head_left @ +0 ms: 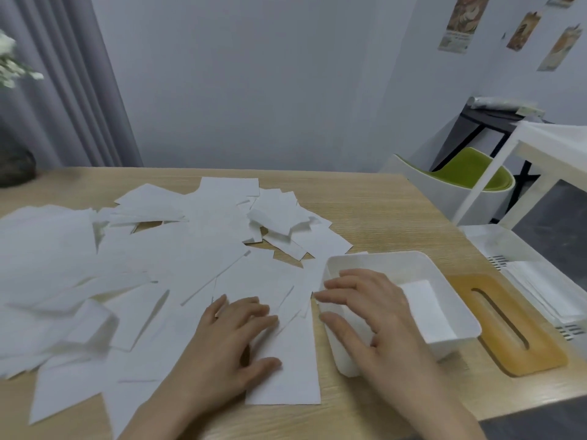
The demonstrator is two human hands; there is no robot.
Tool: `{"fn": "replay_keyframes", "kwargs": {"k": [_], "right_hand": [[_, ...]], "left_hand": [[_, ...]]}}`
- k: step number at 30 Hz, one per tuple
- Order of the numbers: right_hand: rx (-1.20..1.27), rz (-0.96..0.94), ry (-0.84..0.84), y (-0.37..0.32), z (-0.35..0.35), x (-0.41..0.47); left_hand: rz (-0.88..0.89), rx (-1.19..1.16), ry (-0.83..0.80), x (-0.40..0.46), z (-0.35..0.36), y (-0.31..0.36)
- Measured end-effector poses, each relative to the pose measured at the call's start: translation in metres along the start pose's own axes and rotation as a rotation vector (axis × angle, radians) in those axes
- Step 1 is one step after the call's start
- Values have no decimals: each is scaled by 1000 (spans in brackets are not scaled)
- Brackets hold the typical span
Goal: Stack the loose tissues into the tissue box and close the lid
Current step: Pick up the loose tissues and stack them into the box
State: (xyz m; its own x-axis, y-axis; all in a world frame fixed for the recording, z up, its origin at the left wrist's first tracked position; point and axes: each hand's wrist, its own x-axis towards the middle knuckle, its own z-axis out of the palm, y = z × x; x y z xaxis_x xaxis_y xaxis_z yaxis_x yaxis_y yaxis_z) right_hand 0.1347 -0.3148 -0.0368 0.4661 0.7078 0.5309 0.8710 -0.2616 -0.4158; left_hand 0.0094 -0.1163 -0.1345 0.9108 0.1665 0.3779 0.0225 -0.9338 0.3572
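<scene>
The pale wood-grain counter [381, 211] carries a wide scatter of loose tissues [178, 255]; a white tissue box [413, 265] at right; an amber slotted lid [514, 338] beside it.

Both forearms reach in from the near edge. The left hand [235, 341] lies palm down, fingers spread; the right hand [368, 312] hovers palm down, fingers loosely spread.
</scene>
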Motion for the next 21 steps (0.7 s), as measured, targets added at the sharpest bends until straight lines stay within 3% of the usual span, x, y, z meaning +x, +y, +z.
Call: {"fn": "replay_keyframes", "kwargs": {"k": [4,10,17,21], "right_hand": [[81,-15,-113,-18,27,-3],[-118,2,-100,-31,51,-3],[-18,195,-321,-32,80,18],[-10,311,-338,-24,98,37]], "left_hand": [[-7,32,35,-4,-7,-9],[-70,49,121,-8,-12,-27],[-129,18,113,-3,-8,-39],[-139,-52,137,-9,-4,-43]]}}
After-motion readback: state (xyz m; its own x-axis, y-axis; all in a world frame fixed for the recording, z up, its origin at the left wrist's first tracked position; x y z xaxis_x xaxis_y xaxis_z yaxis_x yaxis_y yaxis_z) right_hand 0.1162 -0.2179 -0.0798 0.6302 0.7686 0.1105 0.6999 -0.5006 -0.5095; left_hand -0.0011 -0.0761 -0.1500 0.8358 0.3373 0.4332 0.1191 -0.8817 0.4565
